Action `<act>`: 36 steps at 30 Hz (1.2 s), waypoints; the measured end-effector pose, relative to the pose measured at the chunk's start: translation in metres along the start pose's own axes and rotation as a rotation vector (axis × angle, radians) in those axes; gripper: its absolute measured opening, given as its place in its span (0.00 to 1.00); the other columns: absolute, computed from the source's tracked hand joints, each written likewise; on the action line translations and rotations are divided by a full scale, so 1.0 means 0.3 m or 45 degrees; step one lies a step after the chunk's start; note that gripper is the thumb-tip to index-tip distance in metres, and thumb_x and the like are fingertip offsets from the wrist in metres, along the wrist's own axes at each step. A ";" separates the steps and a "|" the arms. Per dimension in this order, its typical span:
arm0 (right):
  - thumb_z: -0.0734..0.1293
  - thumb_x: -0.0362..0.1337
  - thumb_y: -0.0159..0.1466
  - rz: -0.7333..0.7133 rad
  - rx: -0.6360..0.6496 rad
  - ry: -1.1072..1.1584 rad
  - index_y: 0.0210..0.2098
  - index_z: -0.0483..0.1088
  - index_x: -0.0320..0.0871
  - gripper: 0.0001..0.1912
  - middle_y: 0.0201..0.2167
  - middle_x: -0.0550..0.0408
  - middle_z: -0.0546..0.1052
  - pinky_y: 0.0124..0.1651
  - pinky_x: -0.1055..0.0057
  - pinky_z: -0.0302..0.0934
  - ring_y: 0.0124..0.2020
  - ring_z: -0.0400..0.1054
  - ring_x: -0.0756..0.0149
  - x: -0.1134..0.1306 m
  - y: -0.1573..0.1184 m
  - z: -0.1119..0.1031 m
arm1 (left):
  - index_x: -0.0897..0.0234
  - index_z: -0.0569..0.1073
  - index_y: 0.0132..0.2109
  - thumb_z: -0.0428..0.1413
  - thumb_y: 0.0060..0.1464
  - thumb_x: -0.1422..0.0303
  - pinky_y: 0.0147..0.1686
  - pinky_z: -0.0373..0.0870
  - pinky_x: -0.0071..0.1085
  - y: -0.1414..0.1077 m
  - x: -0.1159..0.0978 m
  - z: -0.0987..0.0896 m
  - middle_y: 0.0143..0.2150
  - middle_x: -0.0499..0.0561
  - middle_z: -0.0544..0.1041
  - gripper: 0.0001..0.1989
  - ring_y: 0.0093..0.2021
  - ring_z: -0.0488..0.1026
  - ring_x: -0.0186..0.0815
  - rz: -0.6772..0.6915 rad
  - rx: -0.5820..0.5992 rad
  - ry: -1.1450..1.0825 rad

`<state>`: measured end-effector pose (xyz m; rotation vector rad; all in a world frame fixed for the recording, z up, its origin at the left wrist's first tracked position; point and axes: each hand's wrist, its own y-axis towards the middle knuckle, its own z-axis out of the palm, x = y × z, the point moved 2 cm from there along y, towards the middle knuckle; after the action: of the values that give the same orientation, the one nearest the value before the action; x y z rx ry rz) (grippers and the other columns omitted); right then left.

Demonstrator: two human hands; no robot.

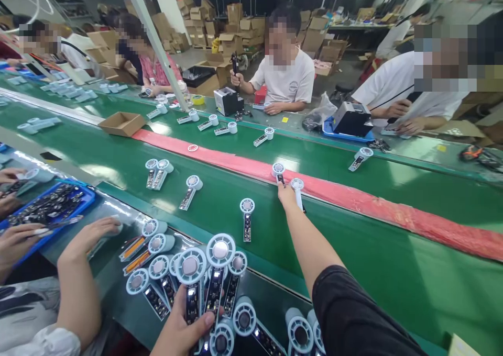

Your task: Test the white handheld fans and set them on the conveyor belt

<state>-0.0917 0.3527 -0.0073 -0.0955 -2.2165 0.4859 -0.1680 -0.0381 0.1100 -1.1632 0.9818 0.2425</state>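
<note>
My left hand point(184, 322) is closed around a pair of light-blue handheld fans point(191, 266) with exposed black circuit boards in their handles. More fans point(137, 281) lie around it on the near bench, two of them with orange strips in the handles. Stretched out over the green conveyor belt point(220, 220), my right hand point(288, 192) has its fingers on the handle of a fan point(278, 168) by the pink strip. A second fan point(297, 185) is right beside that hand; whether the fingers hold it too is hard to see. Another fan point(247, 207) lies nearer on the belt.
Along the belt's middle runs a pink strip point(231, 160), with a cardboard box point(122, 123) at its left end. To my left, a co-worker's hands are by a blue tray point(84, 196) of small black parts. People sit across the belt near black-and-white devices point(228, 101).
</note>
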 end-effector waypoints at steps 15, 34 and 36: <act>0.69 0.30 0.59 0.110 -0.161 0.510 0.58 0.68 0.44 0.27 0.44 0.48 0.77 0.47 0.62 0.69 0.47 0.73 0.54 -0.239 -0.106 -0.195 | 0.61 0.58 0.68 0.79 0.27 0.59 0.30 0.76 0.35 0.074 0.028 -0.003 0.34 0.55 0.85 0.62 0.40 0.83 0.56 -0.018 0.091 0.111; 0.56 0.41 0.77 0.489 -0.068 1.921 0.49 0.69 0.39 0.15 0.35 0.54 0.75 0.25 0.79 0.69 0.31 0.73 0.70 -0.296 0.068 -0.313 | 0.63 0.54 0.70 0.78 0.29 0.61 0.33 0.77 0.37 0.090 0.045 -0.001 0.38 0.58 0.85 0.64 0.43 0.83 0.57 -0.055 0.042 0.130; 0.64 0.42 0.74 0.491 -0.149 1.918 0.50 0.70 0.38 0.13 0.39 0.54 0.76 0.30 0.75 0.71 0.32 0.73 0.70 -0.316 0.087 -0.314 | 0.63 0.54 0.71 0.78 0.29 0.62 0.39 0.79 0.38 0.095 0.053 -0.007 0.42 0.59 0.85 0.65 0.44 0.83 0.55 -0.070 0.029 0.111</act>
<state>0.0384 0.3841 -0.0329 -0.7022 -0.7259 0.2906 -0.1776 -0.0328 0.0792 -1.1865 1.0248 0.1376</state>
